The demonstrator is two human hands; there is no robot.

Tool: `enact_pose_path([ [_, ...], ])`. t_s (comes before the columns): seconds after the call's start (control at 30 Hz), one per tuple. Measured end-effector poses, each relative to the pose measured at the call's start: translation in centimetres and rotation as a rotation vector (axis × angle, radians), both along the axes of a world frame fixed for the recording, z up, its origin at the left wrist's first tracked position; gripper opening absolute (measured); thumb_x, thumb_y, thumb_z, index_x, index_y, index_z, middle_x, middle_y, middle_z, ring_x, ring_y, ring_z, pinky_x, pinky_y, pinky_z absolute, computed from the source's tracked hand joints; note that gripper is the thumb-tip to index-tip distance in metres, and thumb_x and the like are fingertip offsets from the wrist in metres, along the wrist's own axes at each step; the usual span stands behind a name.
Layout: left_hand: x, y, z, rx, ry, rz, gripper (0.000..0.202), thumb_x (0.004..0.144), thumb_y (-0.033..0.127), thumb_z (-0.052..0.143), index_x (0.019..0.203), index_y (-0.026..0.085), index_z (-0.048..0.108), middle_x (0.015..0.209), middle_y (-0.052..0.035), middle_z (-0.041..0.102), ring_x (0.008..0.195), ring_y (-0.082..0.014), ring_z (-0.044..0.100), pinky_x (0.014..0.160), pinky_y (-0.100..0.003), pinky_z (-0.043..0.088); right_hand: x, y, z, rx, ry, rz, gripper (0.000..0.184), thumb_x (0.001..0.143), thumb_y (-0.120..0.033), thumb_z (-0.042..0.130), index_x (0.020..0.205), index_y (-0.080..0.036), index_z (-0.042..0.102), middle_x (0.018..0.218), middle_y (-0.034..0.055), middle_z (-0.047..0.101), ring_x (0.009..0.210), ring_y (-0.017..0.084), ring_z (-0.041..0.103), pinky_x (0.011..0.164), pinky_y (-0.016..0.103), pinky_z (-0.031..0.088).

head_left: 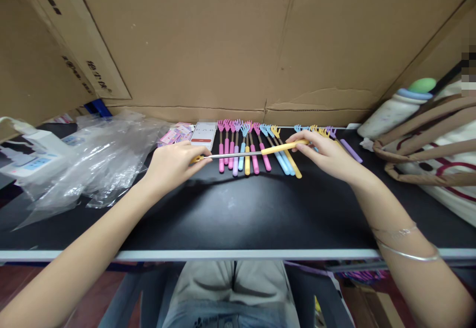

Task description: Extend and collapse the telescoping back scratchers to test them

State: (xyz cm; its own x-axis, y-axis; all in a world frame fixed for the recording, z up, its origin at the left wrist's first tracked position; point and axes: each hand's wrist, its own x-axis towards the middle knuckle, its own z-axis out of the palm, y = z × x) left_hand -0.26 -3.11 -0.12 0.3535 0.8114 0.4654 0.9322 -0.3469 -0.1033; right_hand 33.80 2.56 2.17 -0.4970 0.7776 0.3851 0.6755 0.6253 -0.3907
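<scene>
A yellow back scratcher [284,146] with an extended metal rod is stretched level between my hands above the black table. My left hand [178,162] pinches its yellow claw end, which the fingers mostly hide. At the other end my right hand [323,152] grips the yellow handle. Behind it lies a row of back scratchers, among them a pink one [221,157], a purple one [235,162] and a light blue one [288,167]. More claw heads, with a purple handle [351,150], show beyond my right hand.
Clear plastic bags [100,154] and a white power strip [35,162] lie at the left. A phone [203,135] stands beside printed cards [174,134] at the back. On the right are a white bottle [390,112] and a canvas bag [439,189]. Cardboard [193,35] walls the back.
</scene>
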Motion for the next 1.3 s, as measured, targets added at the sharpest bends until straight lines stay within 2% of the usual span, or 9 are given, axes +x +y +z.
enact_pose_path([
  [0.23,-0.1,0.2,-0.1,0.126,0.02,-0.025,0.031,0.091,0.046,0.042,0.089,0.027,0.067,0.078,0.0009,0.07,0.071,-0.0161,0.064,0.05,-0.026,0.03,0.5,0.0,0.2,-0.166,0.016,0.031,0.026,0.09,-0.042,0.041,0.101,-0.023,0.056,0.09,0.0042,0.063,0.087,0.021,0.058,0.077,0.035,0.044],
  [0.5,-0.2,0.1,-0.1,0.206,0.017,-0.074,0.03,0.091,0.044,0.043,0.089,0.027,0.068,0.08,0.001,0.071,0.073,-0.0147,0.065,0.052,-0.026,0.032,2.1,0.9,0.3,-0.298,0.02,0.111,0.03,0.091,-0.046,0.041,0.1,-0.021,0.055,0.081,0.003,0.06,0.079,0.017,0.055,0.073,0.032,0.043],
  [0.77,-0.1,0.2,-0.4,0.185,0.02,-0.13,0.03,0.092,0.043,0.043,0.088,0.027,0.068,0.079,0.0018,0.072,0.072,-0.0139,0.065,0.052,-0.025,0.033,2.4,1.4,-0.5,-0.441,0.035,0.165,0.033,0.09,-0.05,0.041,0.096,-0.02,0.053,0.077,0.0013,0.055,0.072,0.014,0.052,0.066,0.029,0.043],
  [0.9,-0.4,0.7,-0.8,0.186,0.012,-0.135,0.029,0.091,0.044,0.045,0.088,0.028,0.068,0.078,0.002,0.072,0.072,-0.0137,0.066,0.052,-0.024,0.034,2.2,1.0,-0.2,-0.452,-0.01,0.18,0.033,0.09,-0.05,0.041,0.097,-0.02,0.053,0.072,0.0001,0.055,0.069,0.014,0.052,0.064,0.028,0.042],
  [1.1,-1.1,1.6,-1.3,0.138,-0.028,-0.207,0.029,0.09,0.045,0.046,0.087,0.028,0.069,0.077,0.0032,0.072,0.072,-0.012,0.066,0.056,-0.022,0.037,2.4,0.7,0.2,-0.513,-0.015,0.245,0.034,0.092,-0.05,0.037,0.095,-0.02,0.053,0.073,0.0009,0.057,0.07,0.014,0.053,0.065,0.028,0.042],
  [1.3,-1.4,1.8,-1.5,0.173,-0.062,-0.188,0.029,0.09,0.045,0.047,0.086,0.027,0.069,0.08,0.0029,0.073,0.074,-0.0129,0.067,0.057,-0.022,0.037,2.4,0.3,0.5,-0.587,-0.024,0.293,0.033,0.093,-0.048,0.036,0.094,-0.02,0.053,0.07,0.0,0.058,0.064,0.013,0.053,0.064,0.028,0.043],
])
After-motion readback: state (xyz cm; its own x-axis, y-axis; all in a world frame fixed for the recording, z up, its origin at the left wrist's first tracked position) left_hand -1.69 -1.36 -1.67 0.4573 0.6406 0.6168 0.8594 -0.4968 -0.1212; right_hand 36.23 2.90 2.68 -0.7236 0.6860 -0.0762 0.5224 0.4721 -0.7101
